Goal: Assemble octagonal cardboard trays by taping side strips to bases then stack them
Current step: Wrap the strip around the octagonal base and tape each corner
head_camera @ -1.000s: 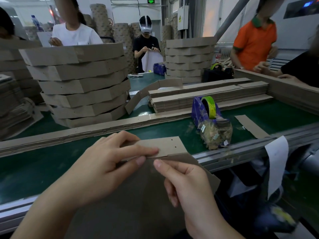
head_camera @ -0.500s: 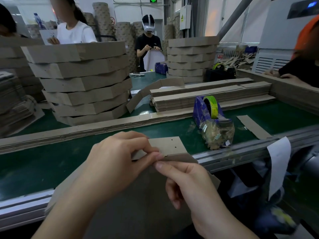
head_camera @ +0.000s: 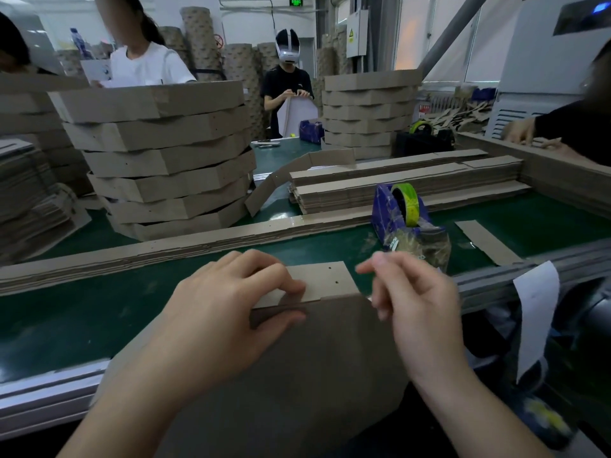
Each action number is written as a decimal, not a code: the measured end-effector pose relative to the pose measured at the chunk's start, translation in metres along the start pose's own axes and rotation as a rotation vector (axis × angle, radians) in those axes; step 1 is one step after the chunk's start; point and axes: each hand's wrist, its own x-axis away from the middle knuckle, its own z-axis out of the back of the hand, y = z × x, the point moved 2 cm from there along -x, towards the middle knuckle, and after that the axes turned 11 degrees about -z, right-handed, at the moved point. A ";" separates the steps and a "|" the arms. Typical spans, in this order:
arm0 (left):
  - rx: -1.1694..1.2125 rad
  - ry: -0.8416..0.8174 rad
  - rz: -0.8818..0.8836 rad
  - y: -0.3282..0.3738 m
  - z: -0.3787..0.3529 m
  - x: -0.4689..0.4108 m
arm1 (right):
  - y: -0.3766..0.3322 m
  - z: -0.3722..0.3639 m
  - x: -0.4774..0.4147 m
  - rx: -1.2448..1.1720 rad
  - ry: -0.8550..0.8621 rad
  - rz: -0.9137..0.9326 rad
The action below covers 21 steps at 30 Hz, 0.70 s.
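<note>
Holding the side strip (head_camera: 325,280) against the far edge of the base (head_camera: 314,375), the left hand (head_camera: 228,312) pinches the two together. Its fingers lie on the strip and its thumb is under it, likely so the joint does not slip before tape goes on. The base is a big flat brown board that leans over the near edge of the green tabletop (head_camera: 82,319). The right hand (head_camera: 416,302) hangs just beside the strip's end. Its fingers are loosely bent, with nothing seen in them, and it looks a bit blurry. The purple tape dispenser (head_camera: 401,213) stands just past that hand, handy for the next piece of tape. Farther back are a pile of flat strips (head_camera: 396,190) and a tall stack of finished trays (head_camera: 162,160).
</note>
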 end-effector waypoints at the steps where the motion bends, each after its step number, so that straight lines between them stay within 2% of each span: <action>1: -0.028 -0.046 -0.002 0.000 0.001 0.002 | -0.002 0.001 -0.009 0.186 0.004 0.073; 3: -0.084 -0.158 0.011 0.000 0.003 0.004 | 0.001 -0.003 -0.025 0.508 -0.153 0.073; 6: -0.114 -0.231 0.022 -0.003 0.006 0.008 | 0.010 -0.011 -0.033 0.475 -0.429 -0.204; 12: -0.108 -0.212 -0.041 0.014 0.011 -0.013 | 0.012 -0.023 -0.028 0.323 -0.563 -0.190; 15: 0.002 -0.223 -0.002 0.017 0.011 -0.015 | 0.011 -0.012 -0.033 0.263 -0.655 -0.284; 18: 0.036 -0.194 -0.009 0.009 0.018 -0.007 | 0.015 0.001 -0.039 0.369 -0.741 -0.379; 21: 0.159 -0.108 0.039 -0.003 0.026 0.005 | 0.014 0.010 -0.042 0.446 -0.779 -0.376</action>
